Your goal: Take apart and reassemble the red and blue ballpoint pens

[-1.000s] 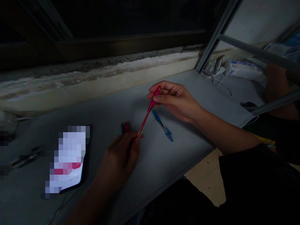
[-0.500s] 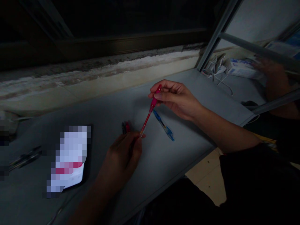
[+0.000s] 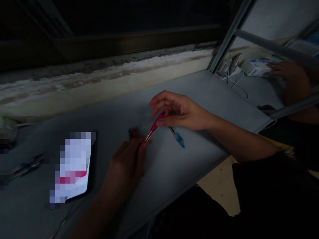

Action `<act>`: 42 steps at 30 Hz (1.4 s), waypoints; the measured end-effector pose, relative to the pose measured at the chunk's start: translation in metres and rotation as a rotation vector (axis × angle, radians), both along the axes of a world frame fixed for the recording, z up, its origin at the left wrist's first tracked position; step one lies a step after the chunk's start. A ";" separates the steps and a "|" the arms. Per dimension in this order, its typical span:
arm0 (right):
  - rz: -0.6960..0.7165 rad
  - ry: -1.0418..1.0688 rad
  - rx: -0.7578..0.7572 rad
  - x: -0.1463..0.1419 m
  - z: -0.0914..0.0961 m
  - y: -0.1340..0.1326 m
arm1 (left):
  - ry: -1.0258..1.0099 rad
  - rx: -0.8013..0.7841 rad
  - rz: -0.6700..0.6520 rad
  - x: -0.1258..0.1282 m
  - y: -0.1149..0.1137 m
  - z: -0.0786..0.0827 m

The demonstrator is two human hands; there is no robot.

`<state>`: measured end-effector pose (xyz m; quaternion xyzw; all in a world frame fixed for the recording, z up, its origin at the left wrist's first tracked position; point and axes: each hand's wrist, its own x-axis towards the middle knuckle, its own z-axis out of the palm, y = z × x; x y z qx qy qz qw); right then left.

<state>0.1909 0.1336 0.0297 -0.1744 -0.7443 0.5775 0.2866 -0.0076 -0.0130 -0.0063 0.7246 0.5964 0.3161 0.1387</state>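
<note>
My left hand (image 3: 127, 162) is closed in a pinch on the lower end of a red pen (image 3: 154, 125), holding it tilted above the desk. A clear stretch shows between the pen's pinkish-red barrel and my left fingertips. My right hand (image 3: 178, 111) is around the barrel's upper end, its thumb lying against the barrel and its other fingers spread away from it. A blue pen (image 3: 178, 138) lies on the desk under my right hand, its upper part hidden. Behind my left hand, a dark and red item (image 3: 133, 132) is partly covered.
On the grey desk (image 3: 104, 122), a phone (image 3: 74, 166) with a lit, pixelated screen lies to the left, beside dark pens (image 3: 26, 166). At the right, past a metal frame (image 3: 229, 39), another person's hand (image 3: 286, 71) touches a white-and-blue box (image 3: 256, 67) near a white cable (image 3: 241, 86).
The red barrel has come down toward my left hand, and less of the refill shows. My right hand has lowered and its fingers have spread. The other person's hand has moved on the box.
</note>
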 end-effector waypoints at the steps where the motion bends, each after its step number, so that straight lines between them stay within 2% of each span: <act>1: 0.012 -0.011 0.021 0.001 0.001 0.000 | 0.005 0.006 0.005 0.000 0.000 0.000; 2: 0.018 -0.063 0.038 0.002 0.001 -0.001 | 0.013 0.016 0.007 0.001 0.000 0.001; 5: -0.089 -0.233 0.126 0.005 0.002 -0.003 | 0.024 0.070 -0.036 0.004 0.000 0.003; 11: 0.041 -0.085 0.003 0.009 0.005 -0.002 | 0.005 0.050 -0.002 0.005 -0.001 0.002; 15: -0.019 -0.220 0.027 0.011 0.004 -0.001 | 0.009 0.095 -0.024 0.005 -0.002 0.001; 21: -0.009 -0.161 0.035 0.010 0.009 -0.003 | -0.015 0.116 -0.039 0.004 -0.001 0.001; 24: -0.037 -0.246 0.080 0.010 0.010 -0.005 | 0.049 0.143 -0.049 0.003 0.000 -0.002; 28: -0.124 -0.369 0.166 0.009 0.004 -0.005 | 0.199 0.263 -0.042 0.004 0.000 -0.007; 31: -0.121 -0.440 0.157 0.008 0.001 -0.003 | 0.286 0.313 -0.007 0.006 -0.001 -0.008; 35: -0.078 -0.328 0.018 0.007 0.005 -0.003 | 0.211 0.295 -0.005 0.008 -0.001 -0.005; 39: -0.029 -0.137 -0.053 0.006 0.010 -0.005 | 0.034 0.166 -0.002 0.005 -0.001 -0.001; 42: -0.031 -0.134 -0.068 0.004 0.008 -0.008 | 0.084 0.170 -0.035 0.003 -0.001 -0.002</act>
